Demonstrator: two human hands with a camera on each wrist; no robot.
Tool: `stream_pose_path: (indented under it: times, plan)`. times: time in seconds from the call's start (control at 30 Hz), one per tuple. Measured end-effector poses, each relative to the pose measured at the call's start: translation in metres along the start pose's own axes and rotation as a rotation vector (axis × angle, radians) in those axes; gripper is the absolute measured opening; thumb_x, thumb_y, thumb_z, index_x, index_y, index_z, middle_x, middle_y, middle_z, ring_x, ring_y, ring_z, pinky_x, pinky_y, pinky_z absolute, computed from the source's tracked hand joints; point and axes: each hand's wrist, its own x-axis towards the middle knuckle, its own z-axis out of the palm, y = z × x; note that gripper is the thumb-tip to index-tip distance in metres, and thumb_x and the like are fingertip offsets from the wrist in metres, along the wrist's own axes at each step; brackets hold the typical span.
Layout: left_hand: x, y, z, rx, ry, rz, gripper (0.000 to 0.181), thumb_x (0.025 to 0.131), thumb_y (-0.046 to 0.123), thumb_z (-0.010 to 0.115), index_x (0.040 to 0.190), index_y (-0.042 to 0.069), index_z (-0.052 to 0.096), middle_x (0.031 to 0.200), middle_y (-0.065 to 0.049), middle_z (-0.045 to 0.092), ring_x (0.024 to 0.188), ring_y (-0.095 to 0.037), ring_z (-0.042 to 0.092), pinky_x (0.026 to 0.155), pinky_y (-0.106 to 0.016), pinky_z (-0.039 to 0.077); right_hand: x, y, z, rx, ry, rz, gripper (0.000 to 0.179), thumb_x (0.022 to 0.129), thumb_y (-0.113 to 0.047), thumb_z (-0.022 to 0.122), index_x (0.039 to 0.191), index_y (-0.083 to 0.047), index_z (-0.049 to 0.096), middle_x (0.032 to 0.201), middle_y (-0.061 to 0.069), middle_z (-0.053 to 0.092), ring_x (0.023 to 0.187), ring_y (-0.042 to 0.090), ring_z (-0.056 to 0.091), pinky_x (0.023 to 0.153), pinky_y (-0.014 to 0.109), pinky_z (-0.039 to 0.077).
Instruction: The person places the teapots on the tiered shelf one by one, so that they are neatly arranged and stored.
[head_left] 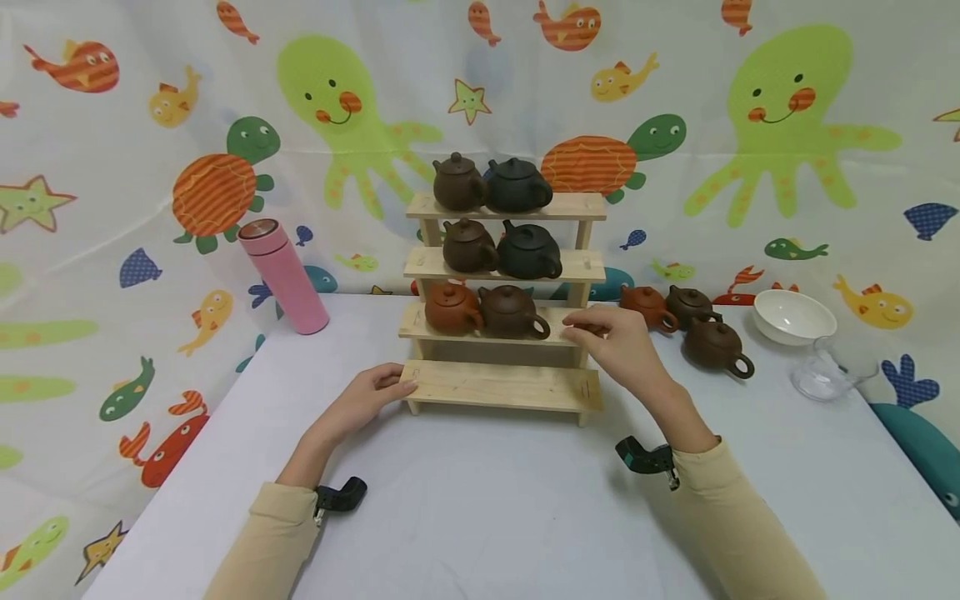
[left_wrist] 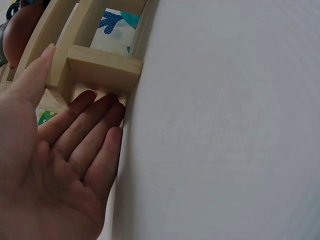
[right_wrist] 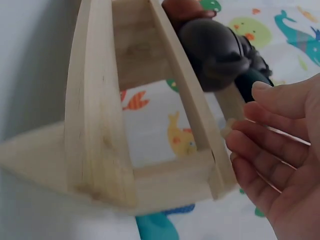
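A four-tier wooden display rack (head_left: 498, 387) stands before me in the head view. My left hand (head_left: 367, 396) holds the left end of its lowest shelf, thumb on the board and fingers by the support (left_wrist: 105, 67) below. At the right end of the shelf above, my right hand (head_left: 618, 342) has loosely bent fingers and nothing in its grasp; its fingertips are near or touching the board's end (right_wrist: 220, 165). That shelf bears a reddish teapot (head_left: 450, 308) and a brown teapot (head_left: 510, 312). Brown teapots (head_left: 467, 246) and black teapots (head_left: 528, 252) sit in pairs on the upper two shelves.
Right of the rack are a reddish teapot (head_left: 647, 307) and two brown teapots (head_left: 712, 344). Beyond them stand a white bowl (head_left: 793, 317) and a clear glass vessel (head_left: 825, 375). A pink bottle (head_left: 285, 279) stands at the left. A patterned cloth (head_left: 420, 50) hangs behind.
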Motion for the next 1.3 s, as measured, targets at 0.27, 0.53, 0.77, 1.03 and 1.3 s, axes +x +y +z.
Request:
stream_pose_path:
  times: [0.27, 0.53, 0.77, 1.03, 1.3]
  plan:
    - [0.001, -0.001, 0.0, 0.012, 0.0, 0.014, 0.063, 0.092, 0.054, 0.064, 0.137, 0.012, 0.055, 0.128, -0.009, 0.067, 0.121, -0.023, 0.059, 0.102, -0.05, 0.045, -0.013, 0.027, -0.03, -0.137, 0.079, 0.004, 0.015, 0.091, -0.016, 0.074, 0.104, -0.011, 0.077, 0.099, 0.005, 0.075, 0.083, 0.01, 0.062, 0.067, 0.018, 0.049]
    - [0.0, 0.0, 0.0, -0.005, 0.003, -0.007, 0.065, 0.091, 0.056, 0.065, 0.137, 0.012, 0.055, 0.13, -0.009, 0.066, 0.125, -0.025, 0.058, 0.105, -0.053, 0.043, -0.028, 0.051, -0.059, -0.201, 0.103, 0.096, 0.018, 0.09, -0.02, 0.075, 0.104, -0.009, 0.077, 0.1, 0.009, 0.076, 0.077, -0.007, 0.056, 0.064, 0.015, 0.047]
    - [0.0, -0.001, 0.0, 0.005, 0.004, 0.0, 0.065, 0.091, 0.056, 0.064, 0.138, 0.012, 0.054, 0.13, -0.01, 0.066, 0.125, -0.025, 0.058, 0.105, -0.053, 0.043, -0.043, 0.065, -0.084, -0.206, 0.107, 0.18, 0.023, 0.092, -0.023, 0.073, 0.108, -0.007, 0.075, 0.106, 0.015, 0.074, 0.076, -0.014, 0.055, 0.062, 0.013, 0.047]
    - [0.0, 0.0, 0.0, 0.007, 0.005, 0.01, 0.061, 0.092, 0.054, 0.065, 0.135, 0.012, 0.056, 0.126, -0.009, 0.068, 0.121, -0.023, 0.06, 0.103, -0.05, 0.044, -0.056, 0.086, -0.108, -0.294, 0.145, 0.222, 0.021, 0.093, -0.021, 0.07, 0.107, -0.006, 0.075, 0.107, 0.017, 0.073, 0.078, -0.021, 0.046, 0.062, 0.009, 0.042]
    - [-0.001, 0.001, 0.0, -0.006, 0.006, 0.003, 0.062, 0.09, 0.056, 0.066, 0.134, 0.013, 0.057, 0.126, -0.008, 0.068, 0.121, -0.023, 0.059, 0.104, -0.05, 0.044, -0.067, 0.103, -0.127, -0.36, 0.09, 0.29, 0.025, 0.095, -0.022, 0.067, 0.109, -0.002, 0.073, 0.107, 0.023, 0.071, 0.085, 0.014, 0.059, 0.057, 0.019, 0.045]
